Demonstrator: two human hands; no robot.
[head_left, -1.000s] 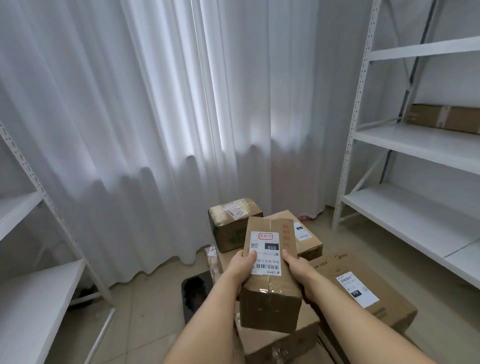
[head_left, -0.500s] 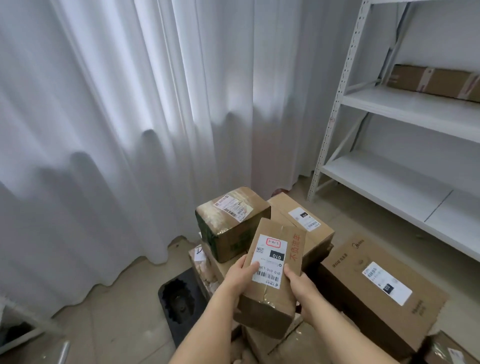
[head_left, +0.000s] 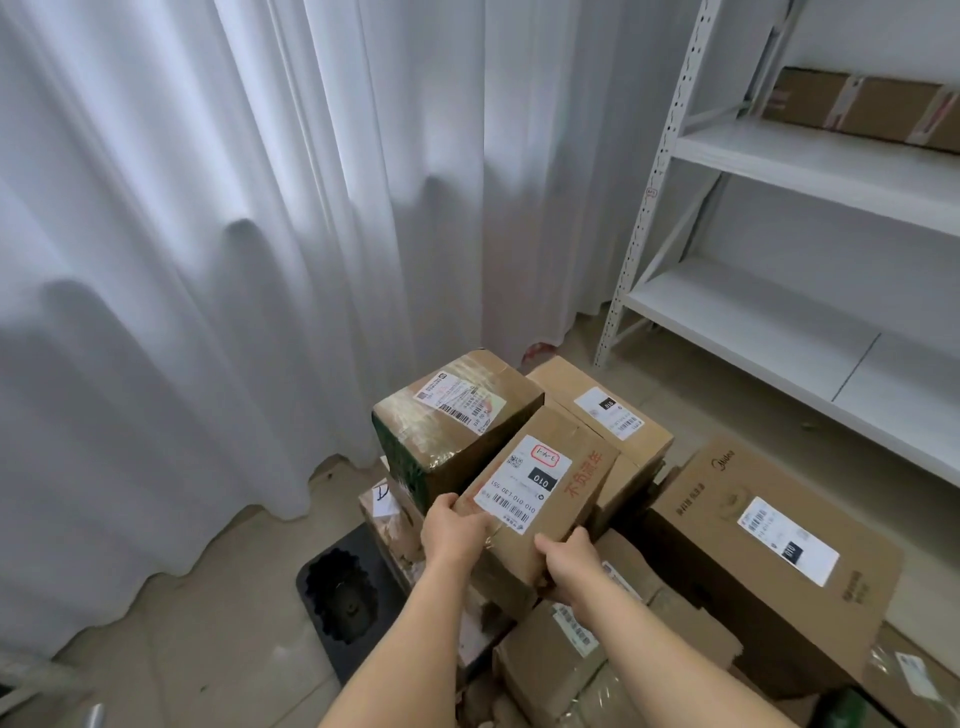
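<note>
The white curtain (head_left: 208, 260) hangs behind and to the left of the tape-wrapped parcel (head_left: 457, 421), probably drawn to soften the daylight. Well to that parcel's right stands the white shelving rack (head_left: 753, 322), and its upper board carries a long carton (head_left: 872, 106). To the right of the parcel and nearer the camera, a big printed carton (head_left: 727, 525) lies on the floor. A flat carton (head_left: 587, 395) sits just behind the parcel on its right. The heap looks dumped close to the rack so that it can be sorted onto it.

The labelled carton (head_left: 566, 514) is held just to the right of the tape-wrapped parcel, above the heap. It is tilted with its label up, likely so the code can be read. Whether it touches the parcel I cannot tell. A black tray (head_left: 343, 592) lies on the floor, left of the parcel and nearer the camera.

The left hand (head_left: 452, 530) grips the carton's near left corner and the right hand (head_left: 569, 564) its near right corner. Each thumb lies on top, with the fingers curled round the edge and mostly hidden underneath. Gripping both corners steadies the long box.

In count there is one held carton, at least six more in the heap and one on the rack. Two shelf boards are visible, along with one tray, one curtain and two hands.
</note>
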